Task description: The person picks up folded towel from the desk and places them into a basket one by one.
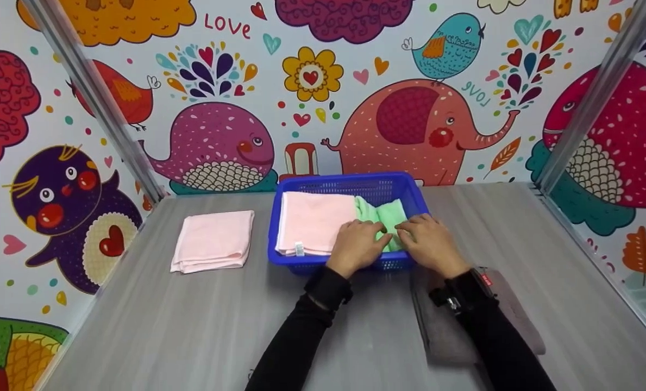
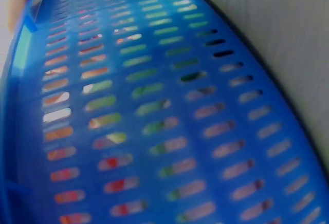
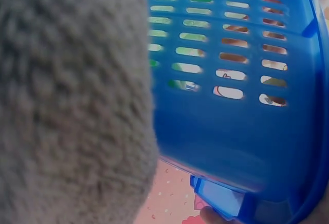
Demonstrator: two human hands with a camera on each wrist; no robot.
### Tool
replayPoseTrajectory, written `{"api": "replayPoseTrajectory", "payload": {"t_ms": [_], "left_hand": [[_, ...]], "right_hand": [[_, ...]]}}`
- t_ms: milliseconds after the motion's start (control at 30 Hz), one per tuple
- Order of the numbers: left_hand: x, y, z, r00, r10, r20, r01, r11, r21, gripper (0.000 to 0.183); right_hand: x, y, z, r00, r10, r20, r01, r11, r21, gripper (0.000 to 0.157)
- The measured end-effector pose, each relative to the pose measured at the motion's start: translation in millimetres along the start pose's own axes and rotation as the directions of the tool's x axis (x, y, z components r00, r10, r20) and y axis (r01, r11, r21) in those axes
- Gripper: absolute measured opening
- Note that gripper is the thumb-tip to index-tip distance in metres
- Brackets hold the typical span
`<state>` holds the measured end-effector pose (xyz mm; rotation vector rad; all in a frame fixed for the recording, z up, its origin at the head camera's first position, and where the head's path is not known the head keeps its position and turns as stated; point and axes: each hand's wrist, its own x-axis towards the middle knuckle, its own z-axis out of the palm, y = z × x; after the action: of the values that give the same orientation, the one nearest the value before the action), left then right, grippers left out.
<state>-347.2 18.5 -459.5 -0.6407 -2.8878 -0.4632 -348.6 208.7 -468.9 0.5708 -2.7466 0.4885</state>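
A wood-grain table [image 1: 192,326] carries it all, and on it, near the patterned back wall [image 1: 312,136], stands a blue perforated plastic basket [image 1: 328,186]. A folded gray cloth [image 1: 447,331] lies just in front of its right corner, partly under the right forearm (its fuzzy pile fills much of the right wrist view). Inside the basket, a folded pink towel [image 1: 317,220] lies flat on the left, probably squared up to suit the straight walls; a second pink towel [image 1: 214,241], also folded, lies on the table to the left, with bare tabletop between. The light green towel [image 1: 388,213] is bunched along the basket's right side, where little slack shows before the rim. Over it, the left hand [image 1: 358,241] and right hand [image 1: 428,241] face each other, fingers bent inward; whether they pinch or merely press, I cannot tell. A small white tag [image 1: 299,248] shows at the pink towel's front edge.
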Motion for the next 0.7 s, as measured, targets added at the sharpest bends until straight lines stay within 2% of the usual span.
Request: {"api": "replayPoseTrajectory", "payload": {"t_ms": [100, 200, 267, 333, 433, 533, 600, 700], "left_hand": [[-2.1, -3.4, -6.7, 0.999, 0.041, -0.036, -0.043, 0.997, -0.058, 0.033], [-7.5, -11.6, -20.9, 0.994, 0.072, -0.087, -0.083, 0.989, -0.123, 0.033], [-13.6, -23.3, -34.6, 0.988, 0.074, -0.137, -0.098, 0.98, -0.174, 0.033], [-22.4, -41.9, -50.6, 0.982, 0.057, -0.18, -0.101, 0.964, -0.245, 0.035], [-41.0, -82.1, -75.3, 0.975, -0.01, -0.221, -0.072, 0.932, -0.356, 0.04], [-65.9, -131.6, -98.4, 0.965, -0.116, -0.234, 0.007, 0.908, -0.42, 0.046], [-85.4, -167.0, -110.3, 0.951, -0.195, -0.239, 0.085, 0.911, -0.404, 0.049], [-116.5, -216.2, -119.3, 0.93, -0.3, -0.213, 0.233, 0.928, -0.291, 0.05]], "right_hand": [[0.2, 0.6, -0.1, 0.999, 0.018, -0.027, -0.017, 0.999, 0.036, 0.032], [0.7, 1.3, -0.2, 0.998, 0.06, -0.036, -0.057, 0.996, 0.074, 0.035], [1.4, 2.0, 0.1, 0.996, 0.082, -0.036, -0.078, 0.994, 0.082, 0.036], [2.0, 1.8, 0.1, 0.995, 0.089, -0.035, -0.085, 0.993, 0.087, 0.036], [2.5, 1.1, 0.1, 0.996, 0.086, -0.03, -0.084, 0.992, 0.09, 0.037], [2.2, -0.1, -0.6, 0.996, 0.086, -0.026, -0.083, 0.993, 0.089, 0.037], [2.0, -0.5, -1.2, 0.996, 0.089, -0.025, -0.086, 0.993, 0.086, 0.037], [1.7, -0.6, -1.7, 0.996, 0.091, -0.024, -0.089, 0.993, 0.075, 0.037]]}}
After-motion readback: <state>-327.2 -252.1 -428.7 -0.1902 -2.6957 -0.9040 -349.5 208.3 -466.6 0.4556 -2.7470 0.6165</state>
